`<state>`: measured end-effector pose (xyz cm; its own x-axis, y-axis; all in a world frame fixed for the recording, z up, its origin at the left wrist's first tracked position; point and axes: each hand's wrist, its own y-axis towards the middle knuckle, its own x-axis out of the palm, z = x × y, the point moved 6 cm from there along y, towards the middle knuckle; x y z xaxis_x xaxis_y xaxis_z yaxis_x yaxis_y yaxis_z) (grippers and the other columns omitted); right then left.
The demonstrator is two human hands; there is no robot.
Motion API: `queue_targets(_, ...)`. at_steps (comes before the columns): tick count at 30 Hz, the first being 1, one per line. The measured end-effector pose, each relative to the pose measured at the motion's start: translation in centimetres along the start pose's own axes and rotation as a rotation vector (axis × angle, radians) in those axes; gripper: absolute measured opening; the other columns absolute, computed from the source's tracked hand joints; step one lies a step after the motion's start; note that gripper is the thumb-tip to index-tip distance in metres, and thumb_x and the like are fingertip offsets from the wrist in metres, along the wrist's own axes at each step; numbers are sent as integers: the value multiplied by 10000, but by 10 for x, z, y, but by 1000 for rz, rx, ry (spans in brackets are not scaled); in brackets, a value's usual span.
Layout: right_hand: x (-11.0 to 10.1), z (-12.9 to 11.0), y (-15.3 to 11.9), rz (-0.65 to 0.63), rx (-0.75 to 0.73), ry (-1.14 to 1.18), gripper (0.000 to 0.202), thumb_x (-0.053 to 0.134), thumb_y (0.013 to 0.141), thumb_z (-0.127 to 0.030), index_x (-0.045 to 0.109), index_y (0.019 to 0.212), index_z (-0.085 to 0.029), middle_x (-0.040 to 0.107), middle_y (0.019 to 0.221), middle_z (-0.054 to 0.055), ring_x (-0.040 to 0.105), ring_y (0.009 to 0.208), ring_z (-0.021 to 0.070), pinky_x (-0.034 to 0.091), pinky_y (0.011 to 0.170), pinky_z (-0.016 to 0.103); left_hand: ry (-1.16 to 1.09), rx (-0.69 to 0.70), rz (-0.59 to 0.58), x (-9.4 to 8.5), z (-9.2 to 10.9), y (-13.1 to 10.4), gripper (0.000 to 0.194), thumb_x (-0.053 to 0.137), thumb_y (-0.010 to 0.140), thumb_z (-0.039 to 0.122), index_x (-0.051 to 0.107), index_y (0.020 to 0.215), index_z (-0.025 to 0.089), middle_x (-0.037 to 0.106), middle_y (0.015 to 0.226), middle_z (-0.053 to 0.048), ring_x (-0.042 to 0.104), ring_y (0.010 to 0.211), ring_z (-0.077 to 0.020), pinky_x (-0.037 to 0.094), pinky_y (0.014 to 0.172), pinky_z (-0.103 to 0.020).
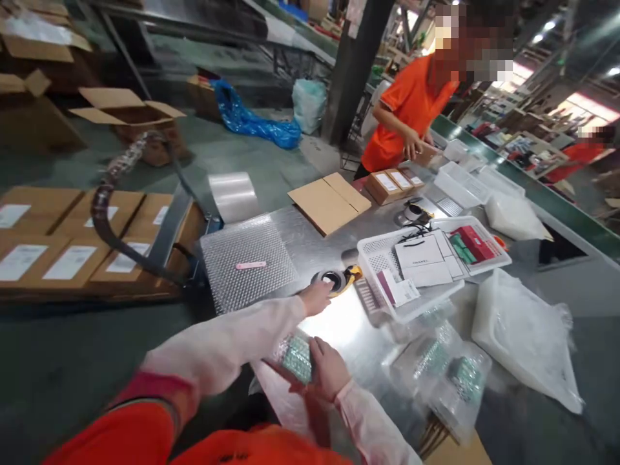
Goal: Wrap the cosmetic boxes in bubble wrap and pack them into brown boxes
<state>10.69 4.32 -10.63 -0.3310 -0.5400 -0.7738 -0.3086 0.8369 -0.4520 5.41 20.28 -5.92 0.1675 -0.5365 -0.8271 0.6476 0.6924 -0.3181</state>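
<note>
My left hand (317, 298) reaches over the metal table, its fingers closed at the near edge of a tape dispenser (334, 280) with a yellow part. Nearer my body, my right hand (332, 369) grips the right side of a bubble-wrapped package (296, 357) with green showing through. A sheet of bubble wrap (242, 284) lies left of the dispenser, with a pink strip (250, 265) on it. To the right, a white basket (387, 310) holds a white paper bag (423, 261) and cards.
Wrapped green packages (465, 381) lie at the right, beside a white tray (489, 323) of clear plastic. A flattened carton (329, 203) rests at the table's far side. A person in orange (407, 97) handles a box beyond. Cartons (39, 219) and a curved metal bar (104, 226) stand left.
</note>
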Motion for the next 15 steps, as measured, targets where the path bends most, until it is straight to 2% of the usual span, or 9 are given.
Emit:
queue_targets(2, 5, 6, -21, 82, 87, 35, 1194, 890, 512, -596, 380, 1504, -169, 439, 1507, 237, 473, 1332, 420, 410, 1094, 528, 50, -43, -5, 7, 28, 32, 728, 629, 896, 313, 336, 1537, 128, 554, 1386, -217, 519, 1296, -342, 375, 1099, -437)
queue_targets(5, 7, 2, -39, 204, 178, 53, 1189, 864, 481, -678, 425, 1474, -192, 485, 1471, 215, 472, 1314, 422, 396, 1076, 567, 121, -103, -42, 17, 49, 50, 670, 515, 946, 226, 276, 1563, 118, 594, 1303, -256, 571, 1222, -378, 383, 1059, -506)
queue_targets(7, 9, -2, -44, 269, 232, 64, 1095, 866, 535, -631, 458, 1449, -185, 519, 1430, 207, 492, 1286, 394, 407, 1058, 537, 163, -119, -73, 14, 48, 42, 656, 433, 957, 169, 231, 1581, 149, 599, 1296, -254, 581, 1211, -365, 424, 1011, -483)
queue_targets(10, 13, -6, -48, 348, 258, 65, 870, 816, 700, -514, 488, 1428, -169, 529, 1401, 202, 489, 1270, 352, 401, 1050, 489, 220, -114, -148, -7, 38, 17, 698, 562, 907, 291, 312, 1556, 228, 609, 1324, -191, 590, 1200, -342, 459, 981, -421)
queue_targets(13, 18, -3, -52, 408, 228, 87, 735, 745, 792, -503, 514, 1411, -182, 539, 1373, 186, 472, 1252, 349, 384, 1038, 497, 208, -54, -284, -37, 42, -7, 872, 785, 676, 463, 467, 1462, 264, 638, 1324, -70, 609, 1159, -290, 469, 973, -317)
queue_targets(15, 22, 0, -53, 420, 215, 118, 705, 738, 799, -514, 535, 1393, -194, 550, 1344, 183, 477, 1219, 351, 391, 1009, 499, 158, -71, -381, -51, 53, -19, 907, 808, 589, 434, 514, 1426, 245, 675, 1259, -28, 637, 1072, -250, 493, 902, -266)
